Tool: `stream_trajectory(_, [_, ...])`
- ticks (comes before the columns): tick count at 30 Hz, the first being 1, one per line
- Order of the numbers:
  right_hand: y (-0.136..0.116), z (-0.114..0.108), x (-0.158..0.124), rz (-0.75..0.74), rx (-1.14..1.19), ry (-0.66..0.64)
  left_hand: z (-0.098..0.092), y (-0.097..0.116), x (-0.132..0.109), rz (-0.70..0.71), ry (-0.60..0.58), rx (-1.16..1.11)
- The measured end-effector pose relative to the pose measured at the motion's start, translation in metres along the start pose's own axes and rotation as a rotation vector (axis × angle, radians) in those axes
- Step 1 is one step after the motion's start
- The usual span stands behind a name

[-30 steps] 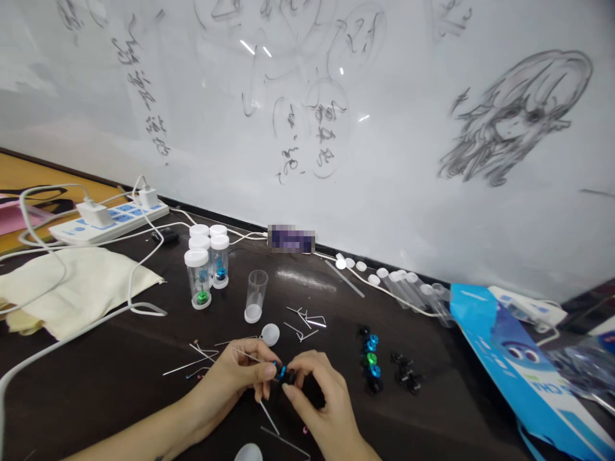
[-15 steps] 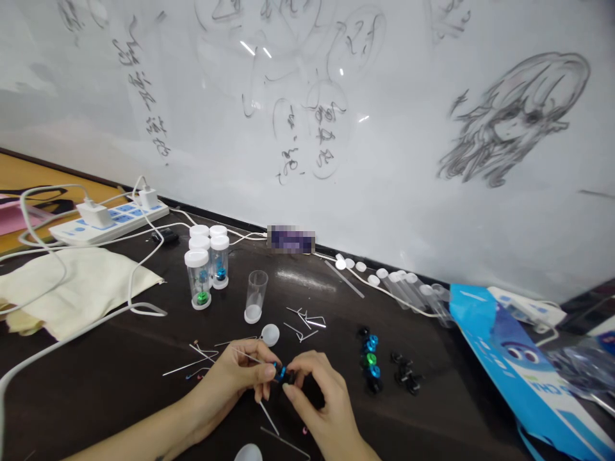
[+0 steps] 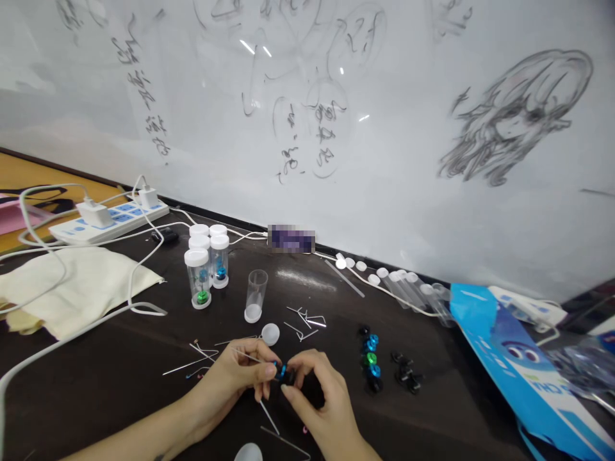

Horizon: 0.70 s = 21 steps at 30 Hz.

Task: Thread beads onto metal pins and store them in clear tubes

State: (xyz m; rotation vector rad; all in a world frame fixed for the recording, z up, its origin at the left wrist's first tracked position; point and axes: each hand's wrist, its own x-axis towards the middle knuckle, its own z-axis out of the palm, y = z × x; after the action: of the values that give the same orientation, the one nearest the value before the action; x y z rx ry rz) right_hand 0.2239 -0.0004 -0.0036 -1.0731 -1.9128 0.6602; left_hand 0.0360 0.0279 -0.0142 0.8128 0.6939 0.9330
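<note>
Just left of the picture's lower middle, my left hand [image 3: 243, 372] is closed, thumb and fingers pinching a small round blue-and-black part [image 3: 283, 371]. A thin metal rod [image 3: 247, 355] runs along the same hand's fingers. From the other side, my right hand [image 3: 319, 390] grips the black end of the part with thumb and fingertips. The fingers hide much of it. Another thin rod [image 3: 269, 417] sticks out below my left fingers. Beyond my hands lie a white round cap [image 3: 270, 334] and an upright open clear tube [image 3: 255, 294].
Capped clear tubes [image 3: 196, 282] holding coloured parts stand at left, near a cream cloth [image 3: 77, 288] and power strip [image 3: 115, 218]. Bent metal keys [image 3: 305, 320] lie mid-table. Rightward are blue, green and black parts [image 3: 371, 360], black pieces [image 3: 406, 371] and a blue bag [image 3: 509, 365].
</note>
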Motion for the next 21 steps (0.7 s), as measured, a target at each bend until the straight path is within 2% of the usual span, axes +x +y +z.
stream_trajectory(21, [0.0001,-0.0002,-0.0005,-0.007,-0.008,0.003,0.0005,0.0007,-0.0017,-0.008,-0.008,0.010])
